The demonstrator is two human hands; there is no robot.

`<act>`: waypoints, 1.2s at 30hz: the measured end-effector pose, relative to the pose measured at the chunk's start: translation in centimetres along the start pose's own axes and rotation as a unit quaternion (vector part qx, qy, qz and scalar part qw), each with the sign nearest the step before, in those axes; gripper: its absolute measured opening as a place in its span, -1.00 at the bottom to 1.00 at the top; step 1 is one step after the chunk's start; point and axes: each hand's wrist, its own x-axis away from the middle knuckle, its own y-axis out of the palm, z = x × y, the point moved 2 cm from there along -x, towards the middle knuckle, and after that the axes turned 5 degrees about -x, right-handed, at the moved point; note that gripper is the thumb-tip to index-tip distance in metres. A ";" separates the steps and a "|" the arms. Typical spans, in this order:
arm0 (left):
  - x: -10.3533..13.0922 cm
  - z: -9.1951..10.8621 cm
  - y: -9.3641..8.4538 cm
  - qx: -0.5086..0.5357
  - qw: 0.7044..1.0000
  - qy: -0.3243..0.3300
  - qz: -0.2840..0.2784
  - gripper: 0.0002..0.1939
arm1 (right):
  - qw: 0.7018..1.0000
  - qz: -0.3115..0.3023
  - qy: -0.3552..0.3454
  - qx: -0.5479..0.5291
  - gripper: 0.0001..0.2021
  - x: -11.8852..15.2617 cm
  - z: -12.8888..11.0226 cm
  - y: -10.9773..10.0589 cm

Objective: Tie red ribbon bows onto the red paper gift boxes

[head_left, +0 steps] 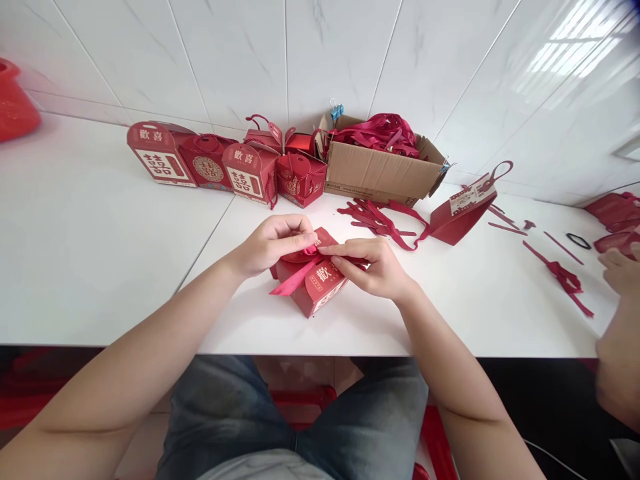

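Note:
A red gift box (324, 283) with gold characters sits at an angle on the white table near its front edge. Round it runs a pink-red ribbon (296, 279), one tail hanging out to the lower left. My left hand (280, 241) pinches the ribbon at the top of the box between thumb and fingers. From the right, my right hand (370, 263) has its fingers closed on the ribbon close to the same spot. The fingers partly cover the knot area.
Finished-looking red boxes (207, 163) stand along the wall. Beside them a cardboard box (385, 173) holds red ribbons. Loose ribbons (377, 220) and a triangular red box (463, 212) lie nearer. Another person's hand (623, 270) is at the far right.

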 end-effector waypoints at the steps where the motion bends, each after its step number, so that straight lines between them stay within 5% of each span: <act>1: 0.0 0.0 0.0 -0.004 1.000 -0.002 -0.001 -0.68 | 1.000 -0.001 0.006 -0.002 -0.72 0.0 0.0 0.0; 13: -0.1 -0.4 -1.1 -0.193 0.980 0.033 0.038 -0.75 | 0.994 -0.042 0.085 -0.055 -0.70 0.3 0.3 -0.6; 28: -0.2 -0.4 -1.5 -0.255 0.963 0.070 0.055 -0.77 | 0.988 -0.082 0.116 -0.053 -0.68 0.5 0.5 -1.2; 32: -0.2 -0.2 -1.2 -0.274 0.956 0.084 0.060 -0.76 | 0.986 -0.067 0.128 -0.080 -0.70 0.6 0.5 -1.1; 36: -0.1 -0.3 -0.5 -0.191 0.979 0.042 0.048 -0.73 | 0.981 -0.019 0.149 -0.120 -0.74 0.5 0.6 -1.3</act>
